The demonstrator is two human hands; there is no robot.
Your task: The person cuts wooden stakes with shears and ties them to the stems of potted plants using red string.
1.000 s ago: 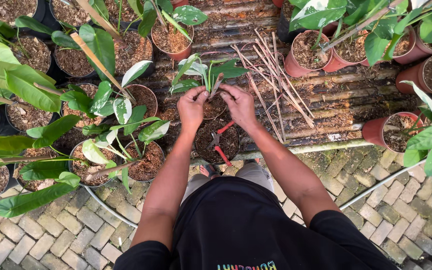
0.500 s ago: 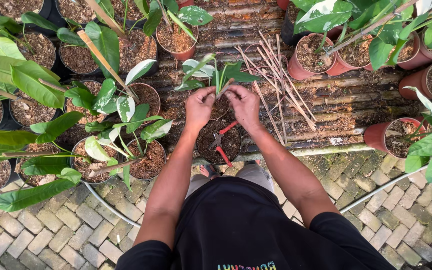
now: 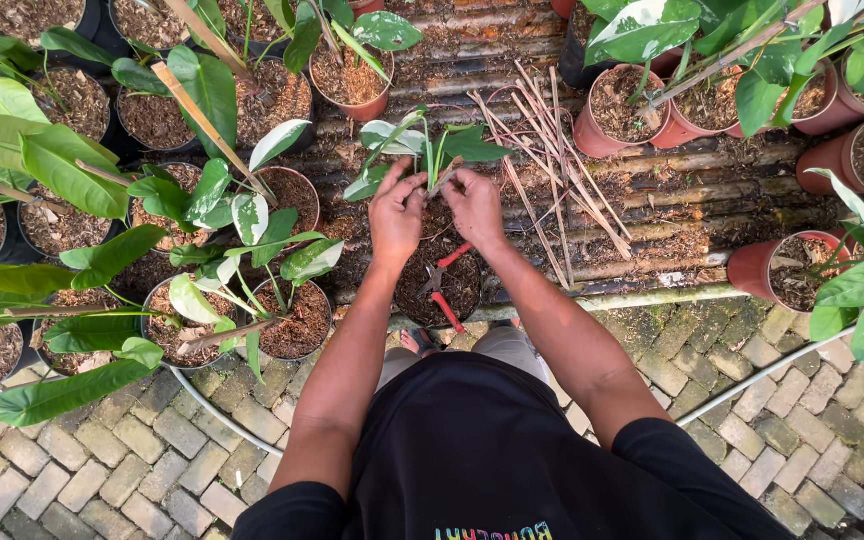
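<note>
The left hand (image 3: 397, 215) has its grip closed, fingers pinched together around the stems at the base of a small variegated plant (image 3: 422, 150). The right hand (image 3: 474, 205) is just beside it, almost touching, with its grip likewise pinched shut on the same cluster of stems; thumb and forefinger meet at the stem base, the other fingers curled in. The plant's green and white leaves fan out above and beyond both grips.

Directly below the two hands, towards the person, stands a dark pot of soil (image 3: 442, 285), and a pair of red-handled shears (image 3: 442, 285) lies across its soil, blades pointing back towards the left grip. To the right of the right hand a bundle of thin dry sticks (image 3: 542, 150) lies on the bamboo slat floor (image 3: 672, 200). Left of the left grip stand several black pots (image 3: 292, 320) with leafy plants, one staked with a bamboo cane (image 3: 202, 110). Farther right of the right grip are terracotta-coloured pots (image 3: 612, 125). Under the person's forearms the ground is brick paving (image 3: 102, 470).
</note>
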